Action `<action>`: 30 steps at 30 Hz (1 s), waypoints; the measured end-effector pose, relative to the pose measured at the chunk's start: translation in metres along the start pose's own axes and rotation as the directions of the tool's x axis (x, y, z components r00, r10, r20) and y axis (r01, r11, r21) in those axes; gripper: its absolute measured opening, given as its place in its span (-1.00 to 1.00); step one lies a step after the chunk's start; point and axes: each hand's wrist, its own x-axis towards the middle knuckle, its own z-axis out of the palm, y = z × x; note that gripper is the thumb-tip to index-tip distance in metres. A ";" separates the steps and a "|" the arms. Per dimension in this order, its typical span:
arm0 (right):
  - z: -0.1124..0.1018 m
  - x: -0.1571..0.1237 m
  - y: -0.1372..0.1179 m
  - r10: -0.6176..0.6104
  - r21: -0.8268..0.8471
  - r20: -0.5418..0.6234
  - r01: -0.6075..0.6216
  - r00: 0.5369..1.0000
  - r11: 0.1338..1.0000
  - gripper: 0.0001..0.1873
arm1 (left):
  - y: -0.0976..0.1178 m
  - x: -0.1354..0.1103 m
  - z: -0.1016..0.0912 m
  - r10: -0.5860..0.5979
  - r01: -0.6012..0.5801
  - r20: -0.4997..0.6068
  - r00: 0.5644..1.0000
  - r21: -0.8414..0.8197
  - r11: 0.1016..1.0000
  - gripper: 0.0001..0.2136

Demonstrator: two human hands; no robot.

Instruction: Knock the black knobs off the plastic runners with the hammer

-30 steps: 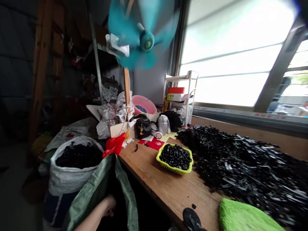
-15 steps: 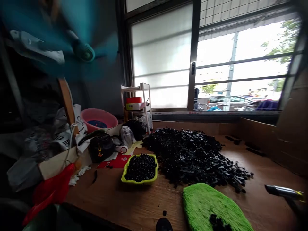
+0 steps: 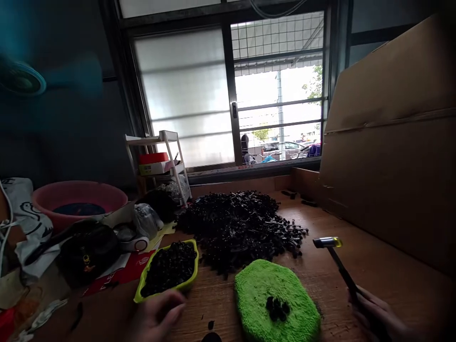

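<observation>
My right hand (image 3: 374,311) is wrapped round the dark handle of a small hammer (image 3: 329,242), its shiny head with a yellow end raised over the table's right side. My left hand (image 3: 158,313), blurred, is just in front of the yellow-green basket (image 3: 196,266); a gap shows between its thumb and fingers and nothing is visible in it. Small black parts (image 3: 171,266) fill the basket. Between my hands lies a bright green fluffy cloth pad (image 3: 256,289), with a small cluster of black pieces (image 3: 277,308) on it.
A large heap of black parts (image 3: 238,228) covers the table's middle back. Cardboard (image 3: 388,142) walls the right side. A white shelf rack (image 3: 180,168), a pink basin (image 3: 80,190) and a black bag (image 3: 89,251) stand left. A fan (image 3: 24,78) spins at upper left.
The view has swung right. My left hand has come into view by the basket, and my right hand now shows on the hammer's handle. The green pad appears more fully.
</observation>
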 end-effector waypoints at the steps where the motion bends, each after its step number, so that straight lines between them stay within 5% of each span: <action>1: 0.003 -0.002 -0.002 -0.005 0.016 -0.008 0.005 1.000 1.000 -0.59 | 0.013 0.021 0.014 0.069 -0.070 0.029 0.997 0.005 0.998 -0.79; 6: 0.011 -0.008 -0.007 -0.019 0.060 -0.034 0.022 0.999 0.998 -0.65 | 0.050 0.111 0.096 0.316 -0.306 -0.040 0.948 0.154 0.939 -0.78; 11: 0.009 -0.006 -0.009 -0.022 0.084 -0.018 0.024 1.000 0.996 -0.60 | 0.033 0.137 0.137 0.304 -0.274 -0.061 0.951 0.298 0.914 -0.69; 20: 0.018 -0.016 -0.020 0.027 0.122 -0.103 -0.015 0.994 0.992 -0.65 | 0.004 0.135 0.129 0.221 -0.177 -0.331 0.917 0.160 0.971 -0.78; 24: 0.020 -0.016 -0.021 0.016 0.146 -0.110 0.001 0.994 0.989 -0.68 | -0.007 0.139 0.118 -0.051 -0.098 -0.515 0.856 -0.258 0.961 -0.75; 26: 0.020 -0.014 -0.020 0.027 0.153 -0.110 -0.010 0.994 0.988 -0.67 | -0.007 0.137 0.112 -0.183 -0.083 -0.490 0.853 -0.472 0.878 -0.72; 30: 0.016 -0.010 -0.017 0.066 0.165 -0.092 -0.050 0.994 0.985 -0.62 | 0.002 0.114 0.102 -0.256 0.006 -0.285 0.924 -0.656 0.754 -0.69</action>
